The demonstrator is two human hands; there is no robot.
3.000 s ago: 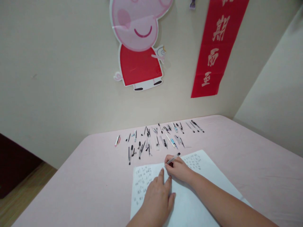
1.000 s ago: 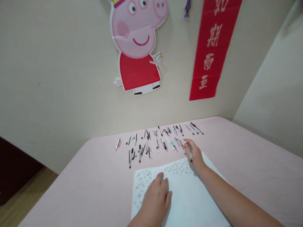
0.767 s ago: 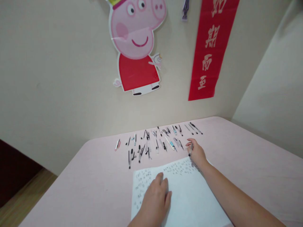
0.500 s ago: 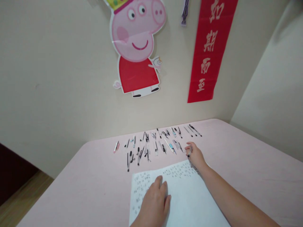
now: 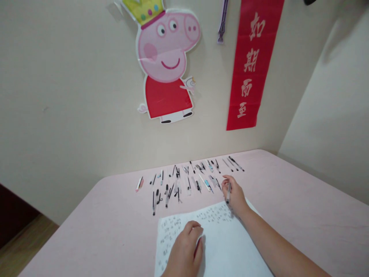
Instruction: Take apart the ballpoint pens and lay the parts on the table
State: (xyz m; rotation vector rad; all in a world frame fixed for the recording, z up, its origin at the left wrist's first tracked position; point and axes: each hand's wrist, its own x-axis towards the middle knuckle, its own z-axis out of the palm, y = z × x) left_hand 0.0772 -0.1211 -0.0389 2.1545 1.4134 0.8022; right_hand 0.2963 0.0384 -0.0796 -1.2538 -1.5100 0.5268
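A large white sheet of paper [image 5: 230,246] lies on the table, with rows of small dark handwriting at its left and top edges. My left hand [image 5: 186,246] rests on the sheet, its fingers loosely bent, with a gap between them and the thumb and nothing visible in it. Near the top right edge of the sheet, my right hand [image 5: 235,194] is closed on a slim clear pen [image 5: 228,193] with a dark end pointing down toward the paper. Several disassembled pen parts [image 5: 166,196] are spread beyond the sheet, just past my right hand.
The pink tabletop [image 5: 109,223] meets a pale wall [image 5: 86,115] at the back. On the wall hang a cartoon pig cutout [image 5: 168,98] and a red banner [image 5: 250,77] with white characters. More pens [image 5: 236,163] lie at the back right.
My left fingers have drawn in from a more spread pose. The pen in my right hand now points more steeply down. The whole view has shifted slightly upward.
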